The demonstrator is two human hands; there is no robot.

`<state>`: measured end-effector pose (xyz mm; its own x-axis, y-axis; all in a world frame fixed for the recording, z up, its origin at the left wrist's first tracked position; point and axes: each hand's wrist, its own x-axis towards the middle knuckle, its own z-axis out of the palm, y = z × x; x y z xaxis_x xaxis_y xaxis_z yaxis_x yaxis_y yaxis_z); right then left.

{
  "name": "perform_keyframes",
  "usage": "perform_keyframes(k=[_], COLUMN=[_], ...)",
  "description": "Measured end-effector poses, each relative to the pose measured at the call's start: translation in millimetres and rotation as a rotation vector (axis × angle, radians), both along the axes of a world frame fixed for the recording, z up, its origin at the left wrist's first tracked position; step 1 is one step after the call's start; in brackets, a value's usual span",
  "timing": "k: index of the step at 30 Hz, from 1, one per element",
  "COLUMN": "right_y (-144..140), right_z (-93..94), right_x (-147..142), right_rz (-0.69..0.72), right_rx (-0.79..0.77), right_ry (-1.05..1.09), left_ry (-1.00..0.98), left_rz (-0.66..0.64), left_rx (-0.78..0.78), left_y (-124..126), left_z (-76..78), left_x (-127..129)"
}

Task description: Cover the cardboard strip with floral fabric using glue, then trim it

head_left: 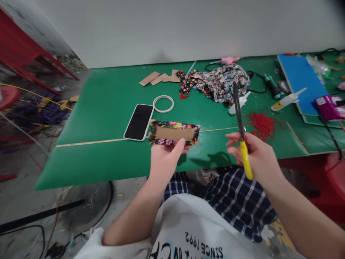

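My left hand (167, 158) grips a cardboard piece wrapped in floral fabric (174, 133), its thumb on top and the fingers beneath. Black flowered cloth folds over the long edges, leaving brown card bare in the middle. In my right hand (258, 154) is a pair of scissors (239, 126) with yellow handles, the blades pointing away from me and looking closed. The scissors are apart from the wrapped piece. Just beyond the left hand lie a phone (138, 122) with a white rim and a white ring-shaped roll (163, 104). Red threads (261, 126) are heaped past the right hand.
A crumpled pile of floral fabric (226, 82) lies at the back of the green table (107, 90), beside several cardboard pieces (161, 78). To the right are a glue bottle (285, 102), a blue board (304, 86) and a purple item (330, 108). A white wall (188, 28) stands behind.
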<state>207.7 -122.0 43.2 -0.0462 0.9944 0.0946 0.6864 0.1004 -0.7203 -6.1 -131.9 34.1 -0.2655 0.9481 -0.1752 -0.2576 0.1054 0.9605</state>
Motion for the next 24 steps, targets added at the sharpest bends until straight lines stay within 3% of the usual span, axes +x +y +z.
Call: perform_keyframes(k=[3, 6, 9, 13, 18, 24], right_y=[25, 46, 54, 57, 59, 60], right_z=[-2.0, -6.2, -14.4, -25.2, -29.5, -33.2], right_x=[-23, -43, -55, -59, -59, -58], right_rz=[-0.002, 0.1, 0.11, 0.066, 0.021, 0.003], right_rx=[-0.197, -0.363, -0.422, -0.365, -0.329, -0.354], right_ry=[0.404, 0.636, 0.733, 0.821, 0.821, 0.836], left_ry=[0.012, -0.002, -0.008, -0.026, 0.074, 0.248], left_rz=[-0.283, -0.379, -0.368, -0.383, -0.224, -0.088], left_rx=[-0.109, -0.114, -0.07, -0.052, -0.025, 0.007], left_y=[18, 34, 41, 38, 42, 49], left_z=[-9.7, -12.3, -12.0, -18.7, -30.2, -31.1], left_x=[-5, -8, -5, 6, 4, -7])
